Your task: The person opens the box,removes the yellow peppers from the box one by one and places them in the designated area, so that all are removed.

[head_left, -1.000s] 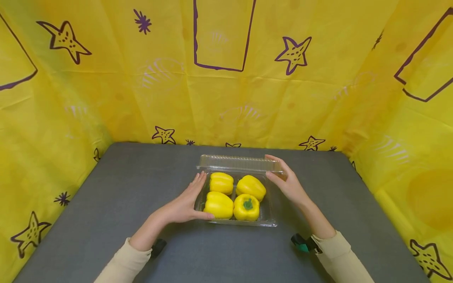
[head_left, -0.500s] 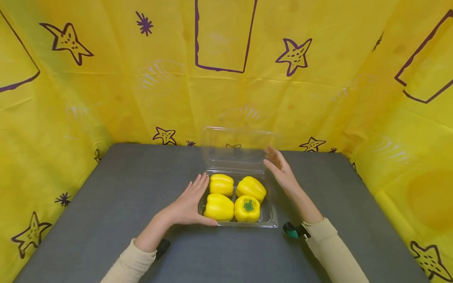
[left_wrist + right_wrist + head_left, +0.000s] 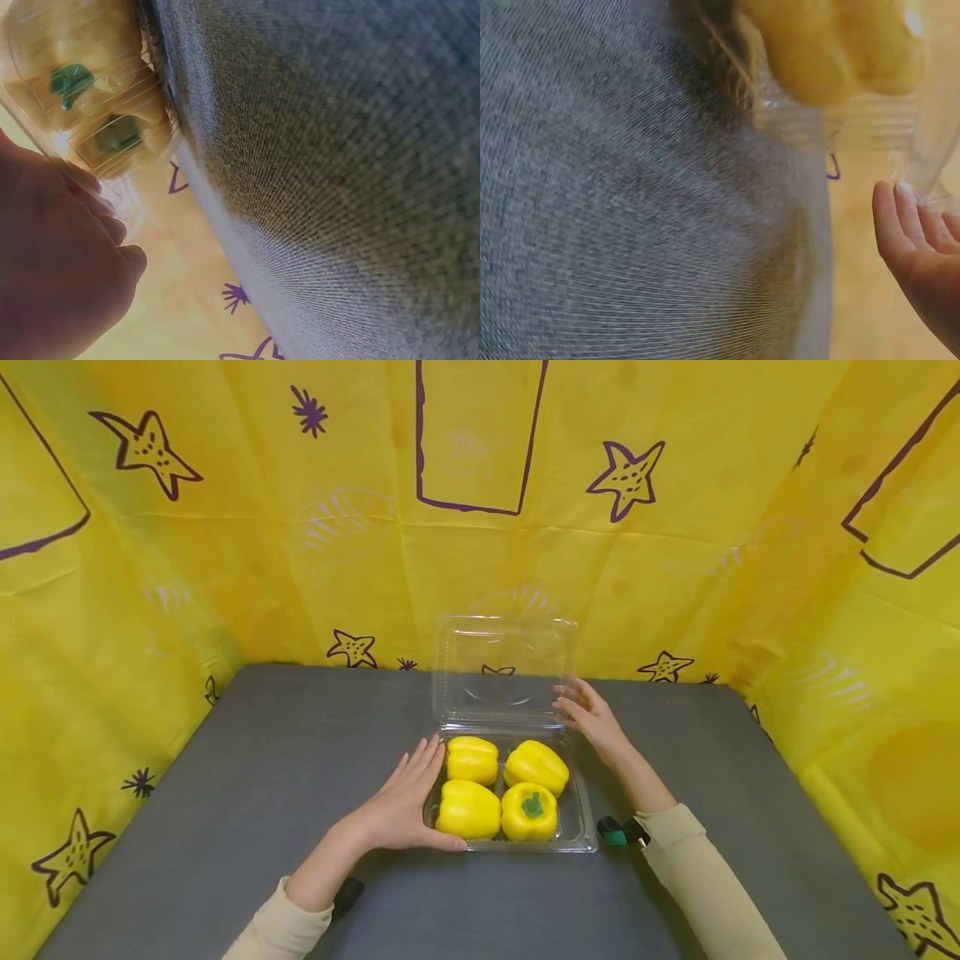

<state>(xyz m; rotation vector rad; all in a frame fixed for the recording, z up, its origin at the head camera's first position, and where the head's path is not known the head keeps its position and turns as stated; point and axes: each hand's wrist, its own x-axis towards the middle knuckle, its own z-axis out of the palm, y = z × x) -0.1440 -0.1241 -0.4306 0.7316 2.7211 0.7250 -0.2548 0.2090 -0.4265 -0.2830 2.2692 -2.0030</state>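
A clear plastic clamshell container (image 3: 581, 831) lies on the table with its lid (image 3: 502, 647) raised at the far side. Inside sit several yellow bell peppers (image 3: 468, 810), one showing its green stem (image 3: 532, 805) upward. My left hand (image 3: 401, 806) rests along the container's left side, fingers extended and thumb at the front edge. In the left wrist view, the peppers show through the plastic beside my knuckles. My right hand (image 3: 600, 722) is by the lid's lower right edge, fingers fairly straight. From the right wrist view, the fingertips (image 3: 902, 187) appear to touch clear plastic.
A dark grey table (image 3: 247, 785) lies under the container. Yellow fabric (image 3: 360, 560) with dark starfish drawings encloses the back and both sides. Dark straps (image 3: 615, 832) show at the wrists, below light sleeves (image 3: 697, 877).
The lid has swung up and back from a low tilt to stand nearly upright. My right hand has drawn slightly inward, its fingers looser near the lid; my left hand stays at the container's side.
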